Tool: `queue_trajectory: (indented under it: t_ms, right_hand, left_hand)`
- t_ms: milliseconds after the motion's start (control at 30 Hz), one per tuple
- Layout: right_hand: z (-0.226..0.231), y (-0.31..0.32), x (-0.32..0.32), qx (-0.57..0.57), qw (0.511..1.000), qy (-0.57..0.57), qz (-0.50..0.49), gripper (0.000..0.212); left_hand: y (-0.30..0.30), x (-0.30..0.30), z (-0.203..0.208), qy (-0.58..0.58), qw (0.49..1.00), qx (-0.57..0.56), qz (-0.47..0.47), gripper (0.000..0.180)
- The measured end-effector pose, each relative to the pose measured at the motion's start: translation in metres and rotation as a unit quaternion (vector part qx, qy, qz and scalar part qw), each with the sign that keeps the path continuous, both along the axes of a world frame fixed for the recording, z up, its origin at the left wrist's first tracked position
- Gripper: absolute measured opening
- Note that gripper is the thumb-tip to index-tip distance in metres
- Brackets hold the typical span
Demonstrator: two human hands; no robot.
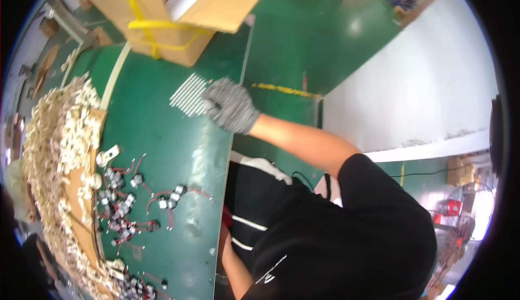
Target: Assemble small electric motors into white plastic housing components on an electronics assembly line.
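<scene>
My right hand (230,106) wears a grey knit glove and rests over the green table (179,154). Its fingers are curled in, and whatever they may hold is hidden. Right beside the fingertips a row of thin silvery-white rods (188,95) lies side by side on the tabletop. My left forearm (234,262) comes up by the table's near edge. The left hand is mostly out of sight there, next to a small red patch (226,217), so its fingers cannot be made out.
Small silver motors (123,205) with red and black wires lie scattered on the table. Beyond them is a long heap of cream plastic parts (54,132) along cardboard. An open carton (168,40) with yellow straps stands at the table's top end. A white panel (417,83) is at right.
</scene>
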State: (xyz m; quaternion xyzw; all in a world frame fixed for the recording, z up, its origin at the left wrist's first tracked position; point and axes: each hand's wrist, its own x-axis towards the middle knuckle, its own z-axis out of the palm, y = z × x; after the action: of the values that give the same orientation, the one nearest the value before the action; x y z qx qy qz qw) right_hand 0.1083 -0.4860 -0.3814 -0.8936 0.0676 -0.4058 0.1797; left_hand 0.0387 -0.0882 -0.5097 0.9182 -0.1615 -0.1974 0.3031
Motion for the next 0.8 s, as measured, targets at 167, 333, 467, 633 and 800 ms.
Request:
queue_trajectory:
  t_ms: [167, 333, 467, 633, 800]
  right_hand:
    - [-0.001, 0.014, 0.010, 0.018, 1.000, 0.006, -0.016, 0.014]
    - [0.005, 0.003, 0.006, 0.044, 0.999, 0.023, -0.003, 0.015]
    - [0.005, 0.001, 0.006, 0.048, 0.997, 0.054, 0.007, 0.015]
    - [0.004, 0.004, 0.009, 0.035, 0.998, 0.053, -0.003, 0.014]
    - [0.008, -0.002, 0.004, 0.032, 0.999, -0.001, 0.008, 0.016]
  left_hand:
    - [-0.047, 0.018, -0.001, 0.017, 0.999, -0.028, -0.024, 0.050]
    - [-0.008, -0.002, -0.019, 0.041, 0.999, -0.024, -0.026, 0.050]
    - [-0.011, 0.010, -0.027, 0.055, 0.998, -0.018, -0.019, 0.050]
    - [-0.026, -0.004, -0.011, 0.070, 0.997, 0.013, -0.014, 0.051]
    - [-0.067, -0.011, 0.012, 0.088, 0.994, 0.056, -0.023, 0.051]
